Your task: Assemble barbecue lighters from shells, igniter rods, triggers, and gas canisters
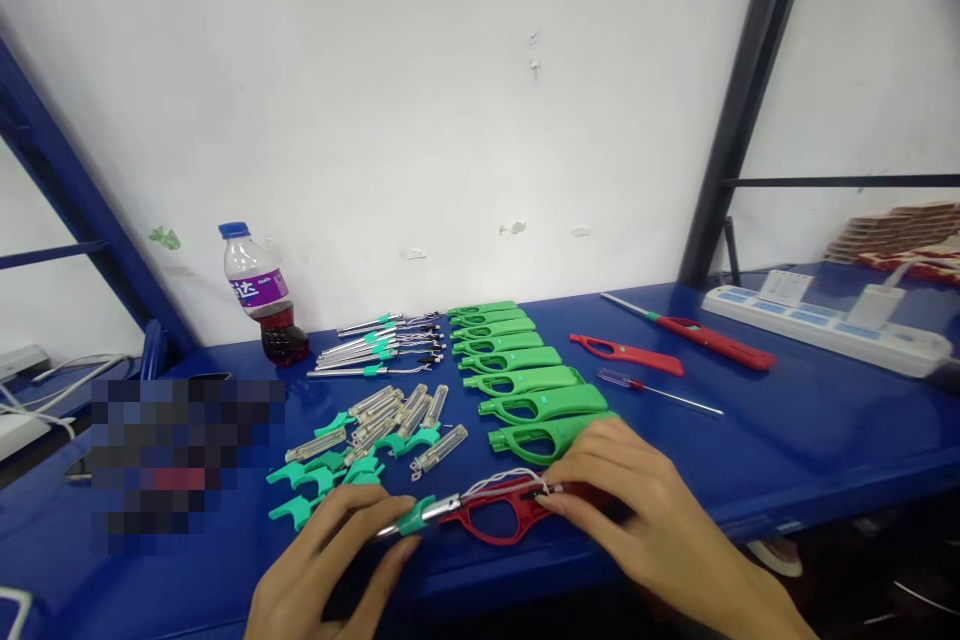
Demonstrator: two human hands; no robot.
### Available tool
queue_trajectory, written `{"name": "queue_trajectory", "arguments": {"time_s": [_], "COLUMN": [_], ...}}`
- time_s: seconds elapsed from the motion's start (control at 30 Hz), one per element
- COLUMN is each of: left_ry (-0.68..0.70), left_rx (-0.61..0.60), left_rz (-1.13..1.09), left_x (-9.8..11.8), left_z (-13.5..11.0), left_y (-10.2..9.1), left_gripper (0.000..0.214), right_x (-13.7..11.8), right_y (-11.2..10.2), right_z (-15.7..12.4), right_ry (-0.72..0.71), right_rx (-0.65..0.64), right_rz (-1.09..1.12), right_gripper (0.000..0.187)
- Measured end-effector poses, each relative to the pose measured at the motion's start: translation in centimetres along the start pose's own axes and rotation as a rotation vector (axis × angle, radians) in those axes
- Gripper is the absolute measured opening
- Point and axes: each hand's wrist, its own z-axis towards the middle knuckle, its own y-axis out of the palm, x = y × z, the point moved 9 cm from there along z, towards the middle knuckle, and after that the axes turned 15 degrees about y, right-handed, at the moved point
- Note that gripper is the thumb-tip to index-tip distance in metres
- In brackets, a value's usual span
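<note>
A red lighter handle shell (501, 520) lies on the blue table (810, 430) near its front edge. Across it rests a metal nozzle tube with a teal collar (417, 514) and white wires. My left hand (330, 565) pinches the tube at the teal collar. My right hand (637, 510) presses fingertips on the wire end over the red shell's right part. Just behind lies a row of several green handle shells (525, 375).
Teal trigger pieces with clear tanks (367, 445) and more nozzle tubes (379, 345) lie left of the green row. A drink bottle (259, 292) stands at the back left. A red shell (626, 354), a screwdriver (660, 390), a red lighter (697, 332) and a power strip (825, 328) lie right.
</note>
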Motion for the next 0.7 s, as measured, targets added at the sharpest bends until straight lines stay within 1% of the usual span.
{"name": "queue_trajectory", "arguments": {"time_s": [0.2, 0.4, 0.6, 0.7], "left_ry": [-0.016, -0.023, -0.030, -0.024], "left_rx": [-0.010, -0.035, -0.079, -0.086], "left_rz": [-0.034, -0.041, -0.020, -0.017], "left_x": [0.08, 0.06, -0.12, -0.12], "left_z": [0.17, -0.17, -0.62, -0.40], "left_y": [0.38, 0.55, 0.75, 0.80], "left_gripper": [0.016, 0.019, 0.022, 0.023], "right_x": [-0.01, -0.07, 0.01, 0.16], "right_y": [0.10, 0.34, 0.65, 0.77], "right_z": [-0.06, -0.05, -0.11, -0.11], "right_ry": [-0.011, -0.016, -0.012, 0.000], "right_rx": [-0.014, -0.033, -0.055, -0.069], "right_rz": [-0.032, -0.059, -0.095, -0.090], "right_gripper": [0.001, 0.002, 0.012, 0.009]}}
